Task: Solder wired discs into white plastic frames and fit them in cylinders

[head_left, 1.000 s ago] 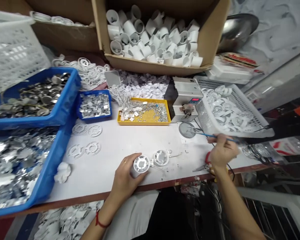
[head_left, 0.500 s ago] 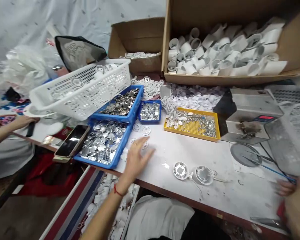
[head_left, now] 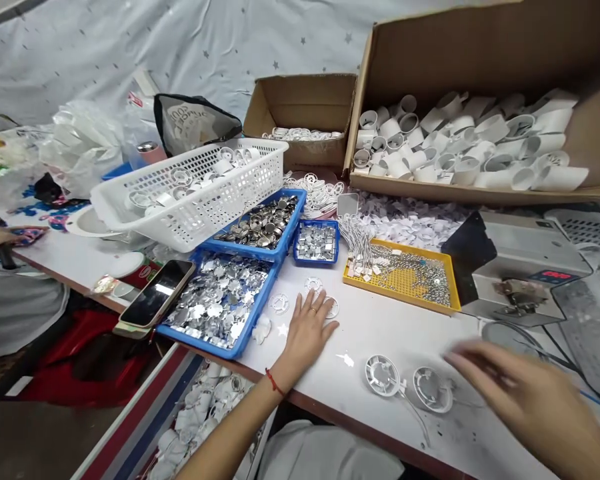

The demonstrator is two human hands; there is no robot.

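My left hand (head_left: 307, 327) lies with its fingers spread on the white table, touching or just above thin white plastic rings. One ring (head_left: 279, 304) shows left of the fingers, another (head_left: 313, 285) beyond their tips, and a third is partly covered. My right hand (head_left: 520, 387), blurred, hangs over the table at the right with thumb and fingers apart and nothing visible between them. Nearest to it is a round white plastic housing (head_left: 433, 389) with a metal disc in it. Beside that lies a similar housing (head_left: 382, 375), with a thin wire near it.
Blue trays of metal pieces (head_left: 210, 300) stand at the left under a white basket (head_left: 190, 207). A yellow tray (head_left: 353, 272) holds small metal parts. Behind is a carton (head_left: 430, 183) of white cylinders; a grey machine (head_left: 530, 247) stands right. A phone (head_left: 157, 293) lies left; another person sits there.
My left hand has moved onto the plastic rings and flattened. My right hand has come in from the right edge toward the housings. The view has shifted, so the table things appear lower.
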